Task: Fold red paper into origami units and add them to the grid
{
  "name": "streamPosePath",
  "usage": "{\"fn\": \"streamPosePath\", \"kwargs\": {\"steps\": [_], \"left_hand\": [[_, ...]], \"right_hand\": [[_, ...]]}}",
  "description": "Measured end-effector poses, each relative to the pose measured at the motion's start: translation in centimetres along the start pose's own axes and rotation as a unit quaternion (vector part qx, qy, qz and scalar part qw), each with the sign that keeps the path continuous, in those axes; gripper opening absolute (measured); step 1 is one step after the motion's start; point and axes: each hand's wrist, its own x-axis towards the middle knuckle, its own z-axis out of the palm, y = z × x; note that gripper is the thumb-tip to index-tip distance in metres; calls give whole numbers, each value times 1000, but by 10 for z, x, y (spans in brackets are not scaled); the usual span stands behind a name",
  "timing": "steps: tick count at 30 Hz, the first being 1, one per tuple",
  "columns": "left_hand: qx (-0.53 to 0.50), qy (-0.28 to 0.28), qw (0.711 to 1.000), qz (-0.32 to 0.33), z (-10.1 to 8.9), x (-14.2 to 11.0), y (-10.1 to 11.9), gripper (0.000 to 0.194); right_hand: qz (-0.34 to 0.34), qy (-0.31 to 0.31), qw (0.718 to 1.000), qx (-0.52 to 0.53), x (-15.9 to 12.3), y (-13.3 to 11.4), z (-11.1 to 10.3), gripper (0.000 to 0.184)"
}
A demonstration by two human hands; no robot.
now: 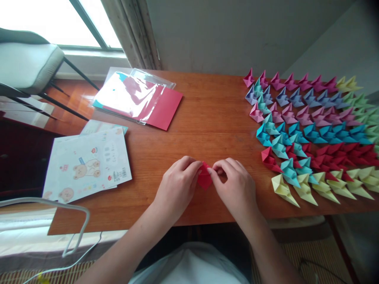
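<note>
A small piece of folded red origami paper [205,179] is held just above the wooden table, between my two hands near the front edge. My left hand [181,185] pinches its left side with thumb and forefinger. On the other side, my right hand [233,183] has thumb and curled fingers closed at the paper's upper right edge. The fingertips cover part of the folds. The paper's lower end comes to a point that faces me.
Rows of colourful folded paper figures [310,134] fill the table's right side. Plastic-wrapped coloured paper [166,106] lies at the back left, with bear-printed packets [91,165] nearer. A white cable [85,213] loops past the wooden table's [207,106] left corner. A chair [32,67] stands beyond.
</note>
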Motion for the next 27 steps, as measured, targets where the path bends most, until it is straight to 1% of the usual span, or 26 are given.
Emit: {"fn": "streamPosePath", "kwargs": {"steps": [4,7,9,12,14,17,20,24,27], "left_hand": [[13,-2,1000,4,1,-1,2,17],[38,-7,999,23,2,-2,4,17],[57,-17,998,36,2,-3,5,17],[79,-32,995,52,1,-2,7,16],[105,-31,991,73,1,-2,8,17],[160,-32,981,109,0,-2,11,19],[203,-37,970,124,-2,-6,15,22],[242,-29,956,163,-3,-20,18,27],[265,-13,947,182,0,-32,19,30]], "right_hand": [[-16,20,1000,-8,0,0,4,15],[-75,50,996,8,-1,1,8,11],[-119,61,991,19,-3,3,8,14],[-167,52,985,10,-11,8,5,19],[-188,44,981,-13,-19,11,3,25],[-200,33,978,-56,-30,12,0,33],[-197,26,976,-93,-35,8,-1,35],[-197,15,971,-132,-36,3,-2,36],[-204,20,967,-152,-36,5,-4,36]]}}
